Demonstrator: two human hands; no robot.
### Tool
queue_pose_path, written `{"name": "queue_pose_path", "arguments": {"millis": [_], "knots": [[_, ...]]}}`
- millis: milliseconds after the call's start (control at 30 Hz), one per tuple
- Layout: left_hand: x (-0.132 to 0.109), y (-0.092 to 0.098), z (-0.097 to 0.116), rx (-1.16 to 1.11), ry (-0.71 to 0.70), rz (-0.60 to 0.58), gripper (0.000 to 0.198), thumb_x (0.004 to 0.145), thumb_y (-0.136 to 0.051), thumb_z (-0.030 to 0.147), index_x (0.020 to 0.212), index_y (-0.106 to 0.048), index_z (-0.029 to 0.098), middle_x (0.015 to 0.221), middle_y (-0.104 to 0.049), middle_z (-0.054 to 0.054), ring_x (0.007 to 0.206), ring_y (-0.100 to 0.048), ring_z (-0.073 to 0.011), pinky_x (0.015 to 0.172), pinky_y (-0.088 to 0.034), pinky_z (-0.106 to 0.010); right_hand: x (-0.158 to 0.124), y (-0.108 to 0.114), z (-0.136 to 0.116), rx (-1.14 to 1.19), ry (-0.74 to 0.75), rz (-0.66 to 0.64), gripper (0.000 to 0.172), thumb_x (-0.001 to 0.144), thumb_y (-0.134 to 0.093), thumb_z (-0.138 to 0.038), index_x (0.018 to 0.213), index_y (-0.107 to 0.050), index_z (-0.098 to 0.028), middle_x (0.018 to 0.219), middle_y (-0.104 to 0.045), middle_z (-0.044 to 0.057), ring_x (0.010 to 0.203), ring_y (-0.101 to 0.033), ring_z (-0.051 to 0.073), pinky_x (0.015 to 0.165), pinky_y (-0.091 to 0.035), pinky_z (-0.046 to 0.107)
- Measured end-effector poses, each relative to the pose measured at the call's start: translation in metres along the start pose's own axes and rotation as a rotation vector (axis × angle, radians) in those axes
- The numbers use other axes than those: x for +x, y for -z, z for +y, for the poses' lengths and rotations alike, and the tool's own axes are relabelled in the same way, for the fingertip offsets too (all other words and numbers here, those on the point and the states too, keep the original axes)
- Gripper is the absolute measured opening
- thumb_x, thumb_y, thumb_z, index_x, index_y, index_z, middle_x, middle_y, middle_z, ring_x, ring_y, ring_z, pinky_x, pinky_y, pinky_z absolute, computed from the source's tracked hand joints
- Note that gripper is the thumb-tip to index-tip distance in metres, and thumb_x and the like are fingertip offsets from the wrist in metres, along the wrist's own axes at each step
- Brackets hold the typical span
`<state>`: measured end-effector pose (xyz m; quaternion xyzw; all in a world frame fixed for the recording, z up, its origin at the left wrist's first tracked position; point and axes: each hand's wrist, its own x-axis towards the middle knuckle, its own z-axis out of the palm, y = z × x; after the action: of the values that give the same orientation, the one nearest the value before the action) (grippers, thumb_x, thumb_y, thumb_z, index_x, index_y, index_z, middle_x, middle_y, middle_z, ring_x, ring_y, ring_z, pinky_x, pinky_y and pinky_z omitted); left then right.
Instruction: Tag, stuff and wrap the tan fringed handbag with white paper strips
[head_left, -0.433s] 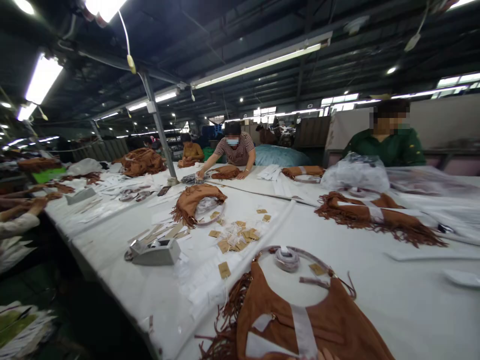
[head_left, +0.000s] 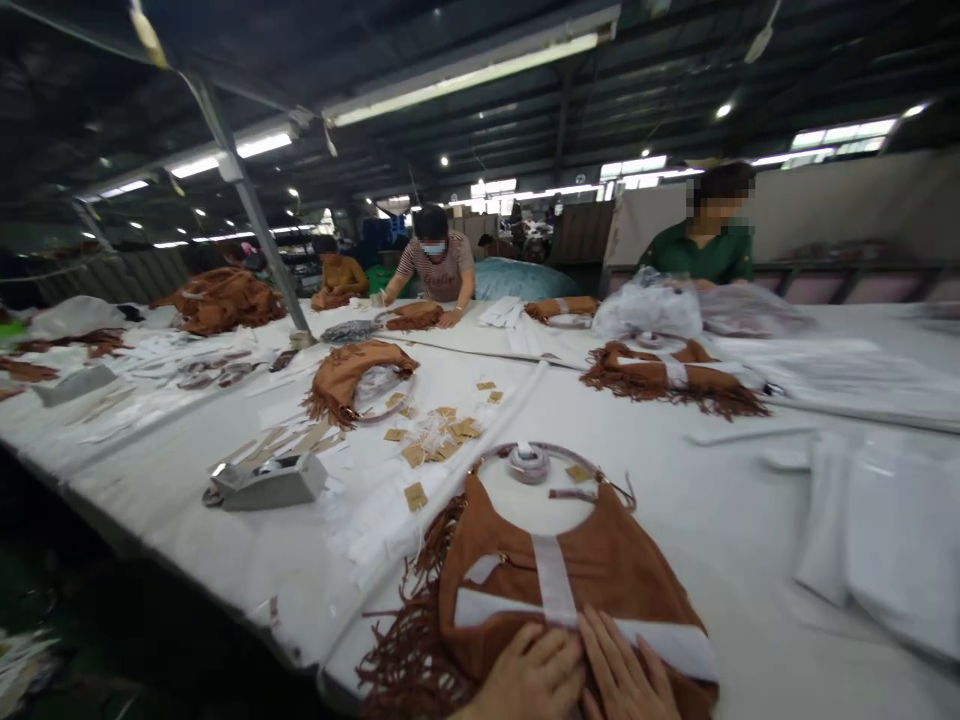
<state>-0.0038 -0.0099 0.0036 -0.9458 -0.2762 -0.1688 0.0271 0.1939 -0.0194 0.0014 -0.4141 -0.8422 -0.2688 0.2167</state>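
left hand (head_left: pixel 525 678) and right hand (head_left: pixel 624 680) lying flat, fingers extended, pressing white paper band (head_left: pixel 667 645) across soft brown suede bag (head_left: pixel 607 570), fringe (head_left: pixel 405 660) trailing over white desk (head_left: pixel 720 520)

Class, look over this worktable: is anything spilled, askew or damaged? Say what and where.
Small tan tags lie scattered loose mid-table, beyond the brown fringed bag under the left hand and right hand. Nothing looks damaged.
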Motion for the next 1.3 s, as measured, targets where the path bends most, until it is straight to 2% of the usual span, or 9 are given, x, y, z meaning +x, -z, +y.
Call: {"name": "queue_pose_path", "arguments": {"millis": [200, 300, 533, 633, 700, 833, 1000, 1100, 1300], "knots": [[-0.017, 0.006, 0.003, -0.218, 0.023, -0.031, 0.042, 0.092, -0.046, 0.015, 0.135, -0.046, 0.015, 0.136, -0.052, -0.012, 0.128, -0.044, -0.0207, 0.102, -0.042, -0.040, -0.040, 0.058, 0.009, 0.171, -0.098, -0.346, 0.071, 0.086, -0.053, -0.049, 0.146, -0.030, -0.019, 0.150, -0.033, 0.013, 0.136, -0.031, 0.031, 0.107, -0.024, 0.053], [-0.018, 0.005, 0.002, -0.281, 0.032, -0.043, 0.043, 0.090, -0.046, 0.010, 0.133, -0.048, 0.016, 0.135, -0.053, -0.012, 0.126, -0.045, -0.0216, 0.102, -0.042, -0.043, -0.065, 0.070, 0.020, 0.186, -0.162, -0.388, 0.059, 0.089, -0.049, -0.035, 0.144, -0.033, -0.024, 0.151, -0.032, 0.013, 0.136, -0.032, 0.030, 0.103, -0.031, 0.054], [-0.012, 0.027, 0.018, -0.342, 0.147, -0.135, 0.047, 0.088, -0.050, 0.024, 0.134, -0.047, 0.016, 0.142, -0.046, -0.010, 0.131, -0.042, -0.0243, 0.111, -0.032, -0.046, -0.099, 0.085, 0.052, 0.104, -0.268, -0.207, 0.043, 0.088, -0.036, -0.013, 0.128, -0.052, -0.017, 0.125, -0.060, 0.016, 0.112, -0.058, 0.026, 0.094, -0.042, 0.052], [-0.011, 0.032, 0.023, -0.332, 0.185, -0.164, 0.058, 0.087, -0.055, 0.040, 0.137, -0.042, 0.014, 0.145, -0.042, -0.012, 0.134, -0.037, -0.0263, 0.113, -0.029, -0.047, -0.086, 0.097, 0.031, 0.209, -0.312, -0.079, 0.038, 0.088, -0.047, -0.018, 0.124, -0.055, -0.017, 0.119, -0.063, 0.015, 0.110, -0.059, 0.026, 0.093, -0.046, 0.047], [-0.012, 0.032, 0.021, -0.307, 0.151, -0.195, 0.055, 0.089, -0.052, 0.035, 0.138, -0.040, 0.014, 0.146, -0.040, -0.011, 0.136, -0.035, -0.0254, 0.114, -0.027, -0.046, -0.070, 0.102, 0.004, 0.378, -0.297, -0.057, 0.035, 0.088, -0.052, -0.018, 0.122, -0.056, -0.019, 0.115, -0.064, 0.012, 0.106, -0.060, 0.022, 0.089, -0.050, 0.039], [-0.014, 0.030, 0.014, -0.251, 0.073, -0.243, 0.049, 0.091, -0.041, 0.017, 0.140, -0.038, 0.015, 0.147, -0.039, -0.010, 0.137, -0.033, -0.0220, 0.113, -0.027, -0.043, -0.039, 0.094, -0.047, 0.614, -0.219, -0.170, 0.025, 0.086, -0.054, -0.018, 0.111, -0.060, -0.020, 0.104, -0.065, 0.010, 0.093, -0.061, 0.021, 0.078, -0.053, 0.034], [-0.019, 0.025, 0.011, -0.180, 0.011, -0.229, 0.056, 0.087, -0.047, 0.017, 0.141, -0.034, 0.012, 0.148, -0.036, -0.013, 0.138, -0.031, -0.0243, 0.114, -0.025, -0.044, -0.024, 0.075, -0.067, 0.596, -0.290, -0.325, 0.018, 0.078, -0.066, -0.015, 0.094, -0.064, -0.023, 0.092, -0.060, 0.006, 0.081, -0.055, 0.020, 0.067, -0.047, 0.031], [-0.021, 0.023, 0.011, -0.125, -0.013, -0.217, 0.053, 0.089, -0.046, 0.016, 0.141, -0.036, 0.014, 0.149, -0.036, -0.011, 0.137, -0.032, -0.0228, 0.113, -0.026, -0.042, -0.025, 0.066, -0.068, 0.589, -0.284, -0.261, 0.014, 0.084, -0.056, -0.012, 0.089, -0.064, -0.022, 0.090, -0.058, 0.005, 0.079, -0.054, 0.018, 0.066, -0.044, 0.029], [-0.022, 0.019, 0.012, -0.036, -0.021, -0.201, 0.047, 0.092, -0.041, 0.015, 0.139, -0.039, 0.015, 0.147, -0.039, -0.010, 0.136, -0.034, -0.0217, 0.111, -0.027, -0.040, -0.022, 0.054, -0.070, 0.669, -0.150, -0.015, 0.030, 0.089, -0.032, -0.004, 0.094, -0.059, -0.015, 0.088, -0.064, 0.008, 0.074, -0.056, 0.015, 0.064, -0.046, 0.027]]}}
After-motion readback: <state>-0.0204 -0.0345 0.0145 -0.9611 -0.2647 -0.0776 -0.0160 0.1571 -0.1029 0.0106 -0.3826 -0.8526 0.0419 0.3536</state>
